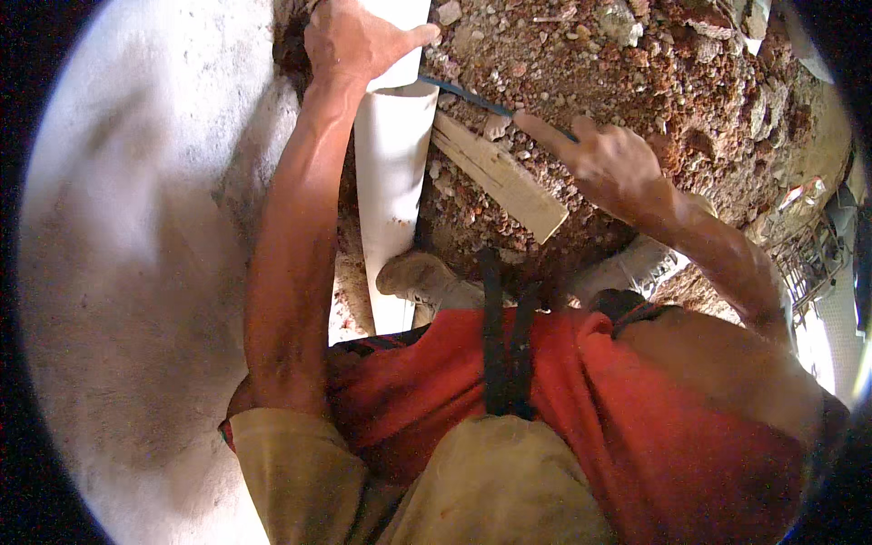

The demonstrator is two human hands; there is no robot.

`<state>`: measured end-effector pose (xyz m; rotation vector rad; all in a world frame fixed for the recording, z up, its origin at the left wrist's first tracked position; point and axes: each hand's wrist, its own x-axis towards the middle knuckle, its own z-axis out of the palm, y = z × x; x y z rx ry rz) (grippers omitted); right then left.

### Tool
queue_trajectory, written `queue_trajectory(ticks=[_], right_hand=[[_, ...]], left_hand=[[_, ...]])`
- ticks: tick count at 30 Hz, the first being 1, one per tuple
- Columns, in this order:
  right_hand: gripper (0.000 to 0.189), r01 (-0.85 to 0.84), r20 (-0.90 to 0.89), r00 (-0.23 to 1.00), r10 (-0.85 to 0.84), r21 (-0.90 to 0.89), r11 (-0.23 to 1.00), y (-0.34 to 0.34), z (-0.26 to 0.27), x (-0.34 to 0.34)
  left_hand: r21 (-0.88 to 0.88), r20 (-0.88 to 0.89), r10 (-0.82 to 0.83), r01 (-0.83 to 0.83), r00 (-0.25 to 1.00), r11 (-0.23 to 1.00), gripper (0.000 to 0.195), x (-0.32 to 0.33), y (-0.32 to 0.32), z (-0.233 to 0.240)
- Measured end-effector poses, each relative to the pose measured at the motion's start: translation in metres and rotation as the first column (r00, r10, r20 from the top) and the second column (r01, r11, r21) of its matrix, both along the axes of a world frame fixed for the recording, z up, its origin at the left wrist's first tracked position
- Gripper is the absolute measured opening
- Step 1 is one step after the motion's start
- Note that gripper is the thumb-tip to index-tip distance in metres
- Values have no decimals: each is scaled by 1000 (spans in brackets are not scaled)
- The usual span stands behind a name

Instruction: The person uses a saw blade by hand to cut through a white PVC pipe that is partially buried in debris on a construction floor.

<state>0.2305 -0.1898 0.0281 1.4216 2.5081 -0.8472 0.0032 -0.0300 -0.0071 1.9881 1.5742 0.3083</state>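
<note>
A white plastic pipe (392, 157) runs away from me along the foot of a wall, with a cut edge showing across it just below my left hand (357, 41). That hand grips the pipe's far part (402, 58), thumb spread over its right side; the fingers' far ends are partly hidden. In my right hand (610, 160) is a thin blue strip, apparently a hacksaw blade (477, 100), with the index finger laid along it. The blade's far end meets the pipe at the cut. A short wooden board (504, 177) lies slantwise, its upper end against the pipe.
Rubble and loose soil (518, 61) cover the ground to the right, rising into a bank (736, 116). A pale plastered wall (157, 238) stands close on the left. My shoes (422, 276) are beside the pipe. Metal wire mesh (811, 272) shows at the far right.
</note>
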Motion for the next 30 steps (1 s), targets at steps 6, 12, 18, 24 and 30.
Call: queue_trajectory(ticks=[6,12,18,24,30], right_hand=[[72,65,-6,998,-65,32,997,20,-23,-30],[72,47,-66,997,-44,39,998,22,-12,-20],[61,21,64,998,-18,-36,999,9,-8,-12],[77,28,54,998,-35,123,992,7,-17,-28],[61,46,53,998,-45,-30,998,6,-10,-10]], left_hand=[[226,174,-164,123,971,966,131,-10,7,-19],[45,97,-53,49,994,998,132,-10,3,-1],[232,135,-138,104,981,967,131,-8,1,-15],[62,82,-53,48,995,997,131,-9,3,-7],[11,95,-9,7,995,1000,130,-11,3,-7]])
